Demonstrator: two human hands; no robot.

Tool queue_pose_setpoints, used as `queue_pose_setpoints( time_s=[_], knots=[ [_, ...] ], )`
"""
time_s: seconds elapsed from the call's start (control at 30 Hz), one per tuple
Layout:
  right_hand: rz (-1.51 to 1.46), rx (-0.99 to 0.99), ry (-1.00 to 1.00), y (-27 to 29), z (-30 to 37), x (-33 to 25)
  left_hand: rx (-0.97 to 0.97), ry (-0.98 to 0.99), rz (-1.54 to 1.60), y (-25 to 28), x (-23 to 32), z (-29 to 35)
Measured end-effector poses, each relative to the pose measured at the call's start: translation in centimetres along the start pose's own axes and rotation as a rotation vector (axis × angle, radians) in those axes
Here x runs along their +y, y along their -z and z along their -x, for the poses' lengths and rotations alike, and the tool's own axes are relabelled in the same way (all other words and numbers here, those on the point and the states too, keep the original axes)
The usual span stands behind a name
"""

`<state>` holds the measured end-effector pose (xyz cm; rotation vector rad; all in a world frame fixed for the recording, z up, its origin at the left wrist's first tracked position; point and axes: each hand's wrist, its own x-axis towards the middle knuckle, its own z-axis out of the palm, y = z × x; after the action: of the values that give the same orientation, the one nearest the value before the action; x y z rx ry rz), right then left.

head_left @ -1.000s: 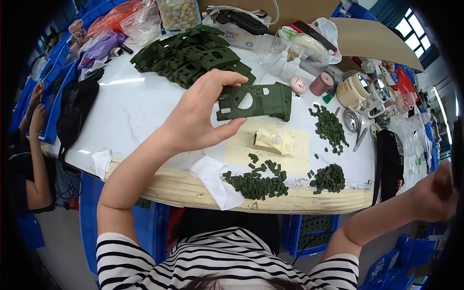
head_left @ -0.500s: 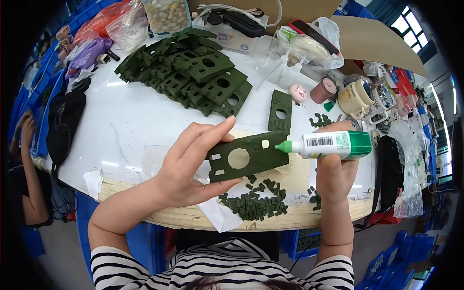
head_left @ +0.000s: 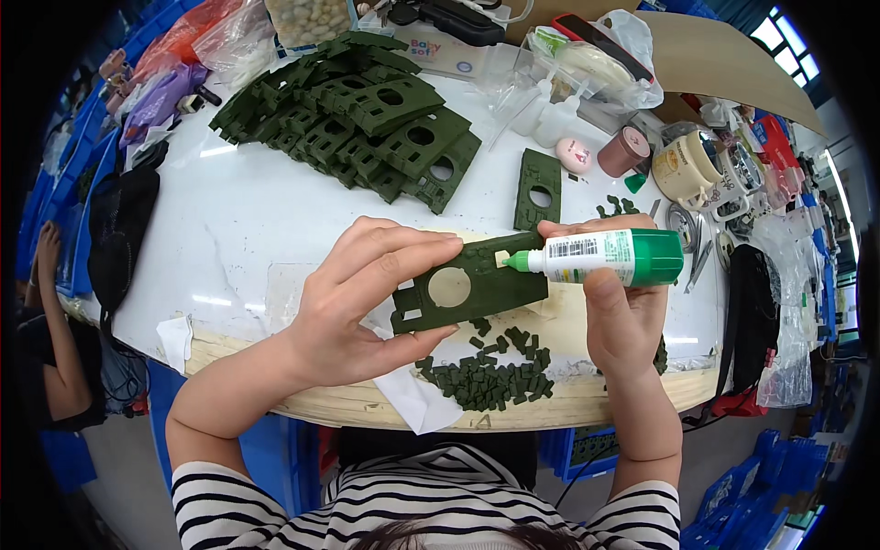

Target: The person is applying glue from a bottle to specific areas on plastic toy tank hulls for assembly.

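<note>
My left hand (head_left: 344, 298) grips a dark green plastic model-tank hull plate (head_left: 502, 291) by its left end, thumb on the near edge and fingers along the far edge. The plate has a large round hole and small square openings. In my right hand (head_left: 623, 321) lies a white and green glue bottle (head_left: 587, 257), held sideways. Its green nozzle points left, with the tip at a small square opening near the plate's far edge; whether it touches cannot be made out. Below the plate is a heap of small dark green plastic pieces (head_left: 486, 378).
Beyond my hands rises a pile of similar plates (head_left: 312, 137), with one single plate (head_left: 533, 167) to its right. A pink egg-shaped item (head_left: 574, 154), a thread spool (head_left: 623, 151) and a cream mug (head_left: 683, 174) stand at right. A white paper (head_left: 417, 403) overhangs the near table edge.
My right hand has brought the glue bottle left, so its nozzle reaches further over the plate, at the square opening. My left hand keeps hold of the plate. The whole view has shifted slightly.
</note>
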<state>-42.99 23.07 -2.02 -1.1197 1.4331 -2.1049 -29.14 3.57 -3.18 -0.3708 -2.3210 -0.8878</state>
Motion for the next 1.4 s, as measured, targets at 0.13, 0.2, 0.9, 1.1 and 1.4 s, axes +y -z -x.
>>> queue_pose_setpoints(
  time_s=[0.13,0.2,0.9,1.1,1.4],
  knots=[
    [-0.012,0.01,-0.001,-0.25,0.1,-0.04,0.009,-0.012,0.006,-0.05,0.04,0.05],
    [-0.007,0.016,-0.002,-0.31,0.14,-0.02,0.007,-0.012,0.008,-0.05,0.05,0.07],
    [0.06,0.019,0.0,-0.23,0.33,0.16,0.021,-0.034,0.013,-0.09,-0.05,0.21],
    [0.075,0.013,-0.008,-0.18,0.33,0.11,0.022,-0.032,0.012,-0.06,-0.03,0.21],
    [0.066,0.033,0.01,-0.34,0.31,0.2,0.017,-0.024,0.008,-0.06,-0.05,0.3]
  ],
)
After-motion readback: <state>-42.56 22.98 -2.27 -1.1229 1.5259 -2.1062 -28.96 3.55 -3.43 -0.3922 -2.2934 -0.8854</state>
